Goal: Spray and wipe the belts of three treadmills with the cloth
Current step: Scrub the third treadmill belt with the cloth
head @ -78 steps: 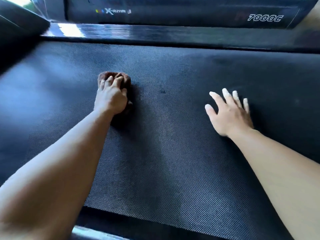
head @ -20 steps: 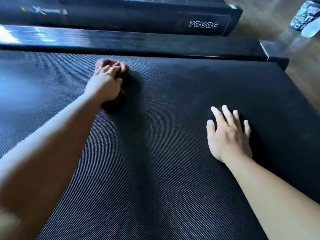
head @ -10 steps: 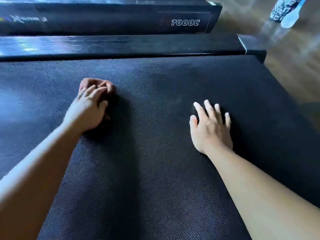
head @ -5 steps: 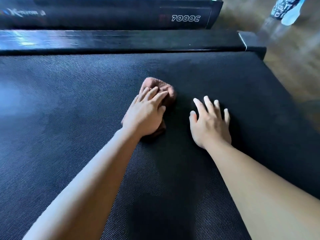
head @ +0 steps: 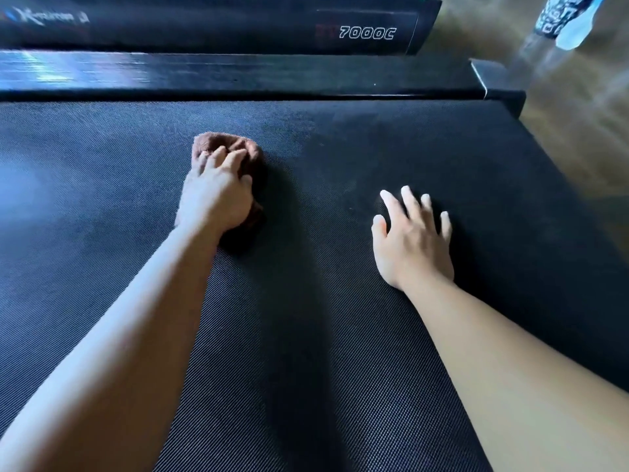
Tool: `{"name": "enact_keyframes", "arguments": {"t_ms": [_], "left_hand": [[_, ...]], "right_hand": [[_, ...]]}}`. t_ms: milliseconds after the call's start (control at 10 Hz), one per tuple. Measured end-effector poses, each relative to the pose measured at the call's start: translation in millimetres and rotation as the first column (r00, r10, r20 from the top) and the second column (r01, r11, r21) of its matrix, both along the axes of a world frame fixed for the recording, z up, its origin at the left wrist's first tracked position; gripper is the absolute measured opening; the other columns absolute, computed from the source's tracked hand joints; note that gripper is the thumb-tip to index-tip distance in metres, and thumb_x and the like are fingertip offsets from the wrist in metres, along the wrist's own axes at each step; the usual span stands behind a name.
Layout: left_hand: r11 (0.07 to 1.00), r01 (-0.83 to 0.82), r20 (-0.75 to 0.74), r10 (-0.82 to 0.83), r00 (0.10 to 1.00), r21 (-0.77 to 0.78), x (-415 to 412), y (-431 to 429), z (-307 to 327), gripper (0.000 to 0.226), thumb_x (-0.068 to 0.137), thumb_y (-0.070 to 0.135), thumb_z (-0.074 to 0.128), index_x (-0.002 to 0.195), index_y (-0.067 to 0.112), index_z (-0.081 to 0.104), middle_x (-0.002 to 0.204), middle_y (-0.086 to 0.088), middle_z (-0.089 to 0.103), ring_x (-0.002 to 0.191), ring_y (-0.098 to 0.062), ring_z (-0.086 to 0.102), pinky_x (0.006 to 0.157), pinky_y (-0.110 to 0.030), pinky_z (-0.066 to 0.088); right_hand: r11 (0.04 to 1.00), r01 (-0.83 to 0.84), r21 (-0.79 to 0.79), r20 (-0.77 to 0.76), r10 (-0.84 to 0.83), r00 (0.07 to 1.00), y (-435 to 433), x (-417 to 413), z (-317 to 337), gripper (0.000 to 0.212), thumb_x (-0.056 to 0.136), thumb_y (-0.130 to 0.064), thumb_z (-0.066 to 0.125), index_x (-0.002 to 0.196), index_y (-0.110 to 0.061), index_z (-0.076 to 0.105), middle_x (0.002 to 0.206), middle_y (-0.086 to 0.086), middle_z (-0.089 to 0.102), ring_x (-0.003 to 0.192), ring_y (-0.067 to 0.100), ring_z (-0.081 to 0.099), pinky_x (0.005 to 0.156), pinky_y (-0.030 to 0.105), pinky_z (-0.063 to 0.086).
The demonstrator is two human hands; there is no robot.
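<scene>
Textured black belt point(head: 306, 335) risked being wiped only in patches, since the wadded cloth point(head: 238, 148) likely covered little of it per stroke; weight on the flat, splayed, empty right hand point(head: 412, 240) might shift it. Brown and bunched, the cloth lay mid-belt, clenched under the curled fingers of the left hand point(head: 216, 195).

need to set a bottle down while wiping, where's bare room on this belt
Bare belt lies between the left hand and the right hand, along the strip from the cloth to the side rail, and right of the right hand to the belt's end. A wide patch lies left of the left forearm. Crowded only where the left hand grips the cloth.
</scene>
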State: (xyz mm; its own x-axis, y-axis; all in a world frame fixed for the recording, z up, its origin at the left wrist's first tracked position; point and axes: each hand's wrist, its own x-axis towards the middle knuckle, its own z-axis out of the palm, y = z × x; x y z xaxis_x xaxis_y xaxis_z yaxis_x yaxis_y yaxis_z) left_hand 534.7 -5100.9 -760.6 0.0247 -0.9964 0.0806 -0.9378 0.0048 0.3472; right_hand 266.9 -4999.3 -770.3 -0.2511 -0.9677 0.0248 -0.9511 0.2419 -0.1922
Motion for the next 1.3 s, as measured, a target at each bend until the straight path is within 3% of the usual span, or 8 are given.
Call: {"name": "enact_keyframes", "arguments": {"t_ms": [200, 400, 500, 800, 900, 1100, 1200, 1300], "left_hand": [[0.98, 0.196, 0.006, -0.196, 0.981, -0.024, -66, 1, 1, 0.054, 0.098, 0.033, 0.049, 0.151, 0.029, 0.038, 0.162, -0.006, 0.028, 0.151, -0.03, 0.019, 0.124, -0.041, 0.013], [0.903, 0.43, 0.011, -0.43, 0.903, -0.008, -54, 69, -7, 0.059, 0.093, 0.051, 0.035, 0.15, 0.036, 0.038, 0.161, 0.001, 0.031, 0.152, -0.023, 0.02, 0.123, -0.044, 0.019], [0.922, 0.388, 0.009, -0.388, 0.922, -0.005, -14, 100, -5, 0.065, 0.09, 0.058, 0.027, 0.149, 0.036, 0.04, 0.159, 0.003, 0.035, 0.151, -0.022, 0.024, 0.124, -0.043, 0.02], [0.999, 0.036, 0.0, -0.036, 0.999, -0.013, 31, 32, 1, 0.053, 0.099, 0.031, 0.053, 0.151, 0.024, 0.041, 0.161, -0.01, 0.03, 0.151, -0.029, 0.02, 0.124, -0.037, 0.012], [0.999, 0.053, 0.026, -0.053, 0.998, 0.001, -9, 6, 1, 0.054, 0.1, 0.035, 0.048, 0.152, 0.027, 0.037, 0.162, -0.007, 0.028, 0.151, -0.03, 0.02, 0.124, -0.038, 0.012], [0.949, 0.316, 0.034, -0.316, 0.948, -0.006, -86, 47, 1, 0.056, 0.095, 0.038, 0.044, 0.15, 0.026, 0.041, 0.16, -0.006, 0.034, 0.15, -0.027, 0.022, 0.124, -0.041, 0.014], [0.904, 0.428, 0.041, -0.427, 0.903, 0.008, -81, 99, 2, 0.057, 0.096, 0.045, 0.038, 0.151, 0.033, 0.038, 0.162, 0.0, 0.03, 0.152, -0.023, 0.019, 0.124, -0.04, 0.016], [0.917, 0.397, 0.016, -0.398, 0.917, 0.038, -44, 120, -1, 0.066, 0.09, 0.055, 0.026, 0.151, 0.035, 0.038, 0.161, 0.002, 0.032, 0.152, -0.02, 0.02, 0.124, -0.04, 0.018]], "right_hand": [[1.0, 0.003, -0.002, 0.014, -0.003, 1.0, 1, 0, 0, 0.05, 0.103, -0.045, 0.023, 0.153, -0.038, 0.021, 0.165, -0.005, 0.009, 0.152, 0.023, 0.003, 0.122, 0.05, 0.001], [1.0, 0.007, 0.005, 0.024, -0.007, 1.0, 0, 0, 1, 0.05, 0.103, -0.045, 0.023, 0.153, -0.039, 0.02, 0.165, -0.007, 0.008, 0.152, 0.021, 0.001, 0.122, 0.049, 0.0], [1.0, 0.006, 0.003, 0.021, -0.006, 1.0, 1, 0, 1, 0.051, 0.103, -0.046, 0.022, 0.153, -0.039, 0.02, 0.165, -0.007, 0.008, 0.152, 0.021, 0.002, 0.122, 0.05, 0.0], [1.0, 0.003, 0.005, 0.024, -0.003, 1.0, 0, 0, 0, 0.051, 0.103, -0.046, 0.023, 0.153, -0.038, 0.021, 0.165, -0.006, 0.008, 0.152, 0.022, 0.002, 0.122, 0.05, 0.0], [1.0, 0.003, -0.009, 0.026, -0.003, 1.0, 1, 0, 1, 0.051, 0.103, -0.046, 0.023, 0.153, -0.038, 0.022, 0.165, -0.005, 0.01, 0.152, 0.022, 0.003, 0.121, 0.051, 0.001], [1.0, -0.002, -0.014, 0.079, 0.003, 0.997, 3, -3, 3, 0.049, 0.104, -0.042, 0.026, 0.152, -0.034, 0.026, 0.165, -0.005, 0.011, 0.152, 0.021, 0.002, 0.122, 0.048, -0.001], [0.999, -0.008, -0.051, 0.156, 0.016, 0.988, 4, -6, 4, 0.047, 0.103, -0.038, 0.034, 0.149, -0.028, 0.035, 0.164, -0.002, 0.018, 0.152, 0.021, 0.006, 0.122, 0.045, -0.001], [0.996, -0.041, -0.082, 0.271, 0.062, 0.96, 8, -16, 10, 0.046, 0.102, -0.032, 0.042, 0.147, -0.02, 0.04, 0.162, 0.003, 0.025, 0.151, 0.025, 0.01, 0.123, 0.042, 0.001]]}}
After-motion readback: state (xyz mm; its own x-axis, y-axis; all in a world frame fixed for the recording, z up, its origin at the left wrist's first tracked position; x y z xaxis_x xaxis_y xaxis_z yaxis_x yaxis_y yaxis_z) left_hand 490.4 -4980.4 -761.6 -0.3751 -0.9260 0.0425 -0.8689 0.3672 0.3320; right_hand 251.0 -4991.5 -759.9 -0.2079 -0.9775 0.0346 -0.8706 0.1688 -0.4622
